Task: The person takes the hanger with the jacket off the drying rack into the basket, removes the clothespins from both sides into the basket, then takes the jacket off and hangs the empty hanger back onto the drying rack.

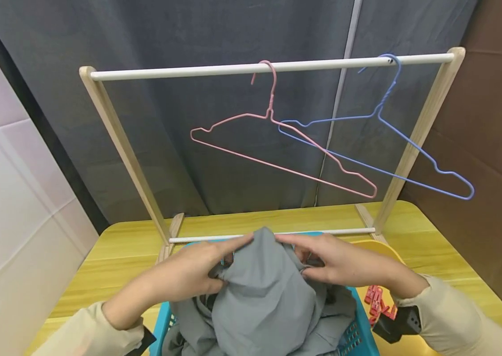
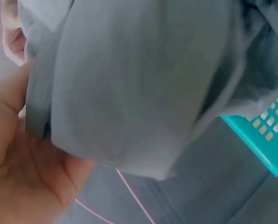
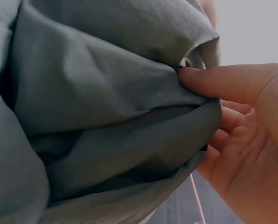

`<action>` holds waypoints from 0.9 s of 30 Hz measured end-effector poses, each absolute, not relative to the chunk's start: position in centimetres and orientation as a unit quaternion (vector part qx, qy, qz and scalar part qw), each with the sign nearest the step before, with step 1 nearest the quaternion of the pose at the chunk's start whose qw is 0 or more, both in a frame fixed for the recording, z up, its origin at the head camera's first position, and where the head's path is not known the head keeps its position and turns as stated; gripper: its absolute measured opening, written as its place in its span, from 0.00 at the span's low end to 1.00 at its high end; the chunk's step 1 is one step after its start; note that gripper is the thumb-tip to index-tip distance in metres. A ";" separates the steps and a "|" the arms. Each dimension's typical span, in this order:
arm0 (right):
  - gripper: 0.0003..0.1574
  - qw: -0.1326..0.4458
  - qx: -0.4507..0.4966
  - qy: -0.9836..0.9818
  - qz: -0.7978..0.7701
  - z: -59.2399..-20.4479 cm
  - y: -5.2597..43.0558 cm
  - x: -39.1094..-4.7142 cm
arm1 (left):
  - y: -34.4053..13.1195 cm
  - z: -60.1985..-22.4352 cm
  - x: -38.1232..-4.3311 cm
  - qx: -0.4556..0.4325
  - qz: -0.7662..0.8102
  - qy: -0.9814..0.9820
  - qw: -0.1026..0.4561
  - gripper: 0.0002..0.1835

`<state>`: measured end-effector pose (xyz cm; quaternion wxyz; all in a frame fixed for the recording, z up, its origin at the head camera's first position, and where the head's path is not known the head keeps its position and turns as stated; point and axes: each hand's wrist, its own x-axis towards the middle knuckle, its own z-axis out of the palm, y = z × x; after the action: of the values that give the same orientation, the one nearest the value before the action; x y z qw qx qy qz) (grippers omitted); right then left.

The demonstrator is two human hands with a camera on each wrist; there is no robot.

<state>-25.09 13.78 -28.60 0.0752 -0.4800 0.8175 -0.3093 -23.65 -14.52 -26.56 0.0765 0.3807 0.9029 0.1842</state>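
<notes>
A crumpled grey cloth garment [image 1: 268,301] rises in a peak out of a blue-green basket [image 1: 366,331]. At its left my left hand [image 1: 197,264] grips the fabric, thumb near me and fingers at the far side. In the left wrist view a folded edge of the garment [image 2: 129,93] lies between that thumb and the fingers. Across from it, my right hand [image 1: 344,259] pinches the right side. The right wrist view shows its thumb [image 3: 223,84] pressing into a fold, with the other fingers behind the fabric.
Behind the basket stands a wooden rack with a white rail [image 1: 179,72]. A pink hanger [image 1: 271,101] and a blue hanger [image 1: 381,106] hang from it. To the right, a yellow basin [image 1: 382,245] holds several red clips [image 1: 376,301]. All stand on a yellow wood-grain table [image 1: 121,252].
</notes>
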 end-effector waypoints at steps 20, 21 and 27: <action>0.30 0.265 -0.517 0.799 -0.154 -32.4 13.3 -22.8 | -15.7 -39.5 -24.6 0.360 -0.003 0.875 0.323 0.44; 0.31 0.276 -0.515 0.799 -0.143 -32.5 13.1 -22.9 | -15.9 -40.8 -25.4 0.359 -0.016 0.874 0.328 0.44; 0.38 0.327 -0.524 0.782 -0.081 -32.8 11.3 -24.2 | -16.0 -44.2 -27.9 0.346 -0.067 0.865 0.357 0.47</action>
<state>-24.18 11.34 -32.76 0.3265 -0.5244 0.7822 -0.0810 -27.87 -16.05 -44.19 0.3571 0.3456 0.8652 -0.0667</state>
